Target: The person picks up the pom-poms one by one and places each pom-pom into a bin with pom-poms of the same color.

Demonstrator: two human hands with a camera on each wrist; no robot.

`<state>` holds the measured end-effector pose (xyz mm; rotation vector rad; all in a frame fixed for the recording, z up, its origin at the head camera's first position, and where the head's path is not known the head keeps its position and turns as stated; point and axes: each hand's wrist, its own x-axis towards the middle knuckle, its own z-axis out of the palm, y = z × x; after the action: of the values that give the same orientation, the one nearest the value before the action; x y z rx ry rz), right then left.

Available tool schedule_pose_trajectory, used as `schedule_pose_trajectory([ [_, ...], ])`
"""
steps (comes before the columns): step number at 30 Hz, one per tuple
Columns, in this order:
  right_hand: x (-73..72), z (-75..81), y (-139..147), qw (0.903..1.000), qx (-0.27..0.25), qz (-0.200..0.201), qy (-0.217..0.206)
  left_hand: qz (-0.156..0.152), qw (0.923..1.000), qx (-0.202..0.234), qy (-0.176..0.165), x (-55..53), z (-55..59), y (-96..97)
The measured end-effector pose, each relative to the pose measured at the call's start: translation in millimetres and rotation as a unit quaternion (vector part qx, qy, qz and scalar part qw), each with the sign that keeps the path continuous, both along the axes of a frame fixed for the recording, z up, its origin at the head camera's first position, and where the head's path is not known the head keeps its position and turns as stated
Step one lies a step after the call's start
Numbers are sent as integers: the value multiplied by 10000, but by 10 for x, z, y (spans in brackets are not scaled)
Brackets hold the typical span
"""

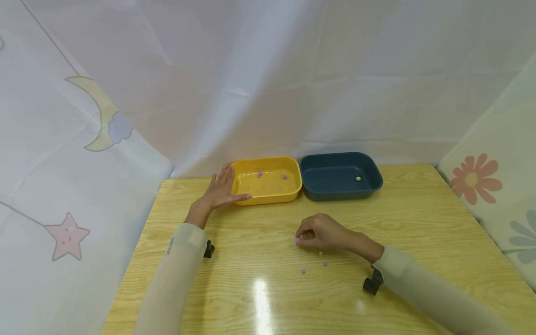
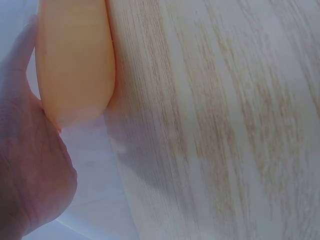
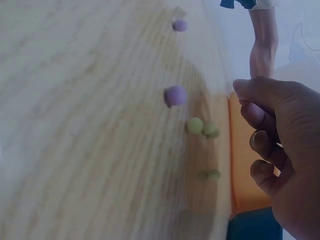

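My left hand point(image 1: 221, 191) rests against the left end of a yellow bin point(image 1: 268, 200), its fingers straight and spread and its thumb along the front rim. In the left wrist view the palm point(image 2: 35, 165) lies beside the bin's outer wall point(image 2: 75, 60). Over the table, my right hand point(image 1: 324, 232) pinches a small purple ball point(image 1: 298, 240) between thumb and index finger; the right wrist view does not show that ball. Close to this hand lie two more purple balls point(image 1: 303, 271) and several pale green balls point(image 3: 195, 125), partly hidden by it in the head view.
A dark blue bin point(image 1: 341, 196) stands against the yellow one's right side, with a pale green ball point(image 1: 358, 178) inside. Several purple balls point(image 1: 284, 177) lie in the yellow bin. Both stand on a wooden table point(image 1: 234, 279) before a white cloth backdrop point(image 1: 268, 93).
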<state>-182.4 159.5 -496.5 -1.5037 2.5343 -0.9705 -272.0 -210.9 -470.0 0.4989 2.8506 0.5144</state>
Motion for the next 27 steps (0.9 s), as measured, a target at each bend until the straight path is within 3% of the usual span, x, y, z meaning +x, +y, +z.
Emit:
schedule_pose_trajectory([
  [7, -124, 97, 0, 9999, -5, -72, 102, -19, 10000, -30, 14, -12, 1, 6],
  [13, -240, 259, 5, 9995, 39, -232, 190, -46, 10000, -4, 41, -21, 8, 4],
  [20, -414, 447, -30, 9972, -29, -397, 627, -11, 10000, 30, 18, 9, -20, -10],
  [27, -608, 665, -61, 9969, -48, -511, 596, 12, 10000, 66, 17, 2, -21, -10],
])
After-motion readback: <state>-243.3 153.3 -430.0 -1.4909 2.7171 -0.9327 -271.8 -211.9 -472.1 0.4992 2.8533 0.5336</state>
